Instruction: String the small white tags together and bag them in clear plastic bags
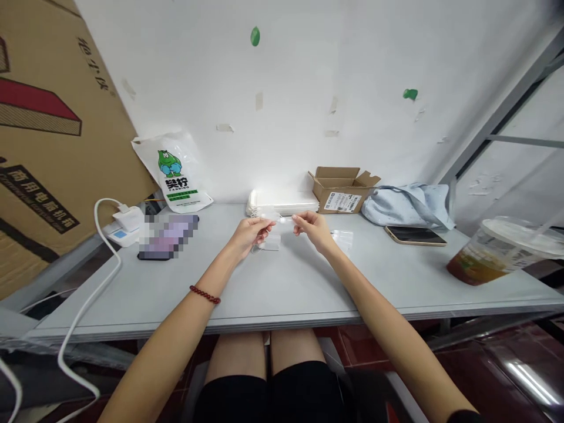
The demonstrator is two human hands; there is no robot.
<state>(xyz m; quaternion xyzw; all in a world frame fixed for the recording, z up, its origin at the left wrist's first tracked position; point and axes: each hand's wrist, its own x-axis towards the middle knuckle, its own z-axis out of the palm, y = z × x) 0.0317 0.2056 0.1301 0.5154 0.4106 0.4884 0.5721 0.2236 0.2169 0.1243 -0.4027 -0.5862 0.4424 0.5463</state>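
Note:
Over the middle of the table, my left hand (252, 234) and my right hand (312, 228) pinch a small clear, whitish piece (285, 221) stretched between their fingertips. It looks like thin plastic, though its exact kind is too small to tell. Just below my left fingers lies a small white tag-like piece (269, 242) with a thin cord. Beyond both hands sits a stack of flat white packets (286, 201). Right of my right hand are clear plastic bags (342, 239), lying flat and partly hidden by my forearm.
An opened cardboard box (341, 191) and a light blue fabric bag (405, 202) stand by the wall. Nearer right are a phone (415, 235) and a cup of drink (484, 252). Left are a blurred phone (170, 237), a charger (130, 218) with cable, and a white plastic bag (176, 170).

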